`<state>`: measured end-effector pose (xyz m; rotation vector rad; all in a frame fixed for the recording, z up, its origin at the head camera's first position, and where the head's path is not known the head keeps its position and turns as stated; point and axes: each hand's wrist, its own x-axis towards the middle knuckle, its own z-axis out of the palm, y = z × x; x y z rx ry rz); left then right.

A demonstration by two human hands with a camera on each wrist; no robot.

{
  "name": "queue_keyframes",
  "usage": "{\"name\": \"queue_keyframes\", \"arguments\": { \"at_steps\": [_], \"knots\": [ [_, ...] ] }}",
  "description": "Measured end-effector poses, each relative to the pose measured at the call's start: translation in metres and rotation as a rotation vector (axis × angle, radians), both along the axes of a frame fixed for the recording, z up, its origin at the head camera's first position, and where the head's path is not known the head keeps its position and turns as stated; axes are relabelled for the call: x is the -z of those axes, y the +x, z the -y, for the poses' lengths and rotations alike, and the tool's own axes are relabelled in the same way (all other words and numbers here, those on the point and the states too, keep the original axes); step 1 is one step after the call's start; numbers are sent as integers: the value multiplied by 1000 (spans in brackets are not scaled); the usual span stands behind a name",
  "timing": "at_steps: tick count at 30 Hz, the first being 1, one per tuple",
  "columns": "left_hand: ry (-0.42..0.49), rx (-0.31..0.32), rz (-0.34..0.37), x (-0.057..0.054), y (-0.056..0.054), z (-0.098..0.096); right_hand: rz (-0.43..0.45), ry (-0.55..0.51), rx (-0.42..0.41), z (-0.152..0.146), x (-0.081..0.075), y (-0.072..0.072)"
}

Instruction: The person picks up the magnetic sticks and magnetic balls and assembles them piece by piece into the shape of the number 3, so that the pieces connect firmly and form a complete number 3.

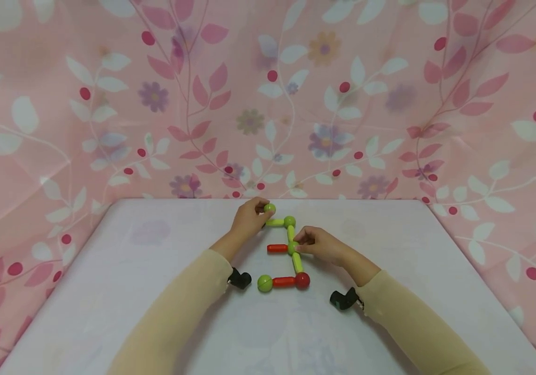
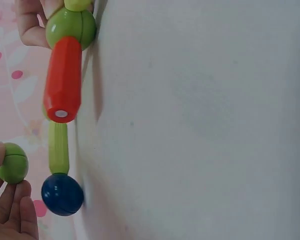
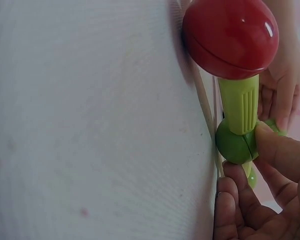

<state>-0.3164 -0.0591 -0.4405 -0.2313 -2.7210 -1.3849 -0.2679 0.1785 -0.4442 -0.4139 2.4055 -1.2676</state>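
Note:
Sticks and balls joined together lie on the table. My left hand (image 1: 247, 216) pinches a loose-looking green ball (image 1: 270, 208) at the far end, above a blue ball (image 2: 62, 195) seen in the left wrist view. A light green stick (image 1: 275, 222) links that blue ball to a green corner ball (image 1: 289, 222). My right hand (image 1: 325, 247) grips the middle green ball (image 3: 235, 145) between thumb and fingers. From this ball a red stick (image 1: 277, 248) points left, its other end bare. Nearer me, a red ball (image 1: 302, 280) joins a second red stick (image 1: 284, 282) and another green ball (image 1: 265, 283).
The pale table (image 1: 155, 312) reaches back to a pink floral cloth (image 1: 268, 120) hanging behind it. Small black devices are on the wrists, one by the left sleeve (image 1: 192, 286) and one by the right sleeve (image 1: 403, 307).

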Motion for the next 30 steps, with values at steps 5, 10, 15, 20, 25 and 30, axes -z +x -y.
{"name": "queue_keyframes", "arguments": {
  "at_steps": [5, 10, 15, 20, 25, 30],
  "knots": [
    [4, 39, -14, -10, 12, 7, 10, -7, 0, -1, 0, -1],
    [-11, 86, -23, -16, 26, 15, 16, -7, 7, -2, 0, -2],
    [-34, 126, -6, -16, 39, 23, 22, -1, 16, -1, 1, -2],
    [-42, 164, 42, -13, 50, 29, 28, -11, 12, -1, 3, -2],
    [-58, 195, 57, -9, 56, 35, 27, -17, 2, -1, 2, -1],
    [-77, 225, 100, -5, 59, 41, 25, -23, -1, -1, 2, 0]
  ]
}}
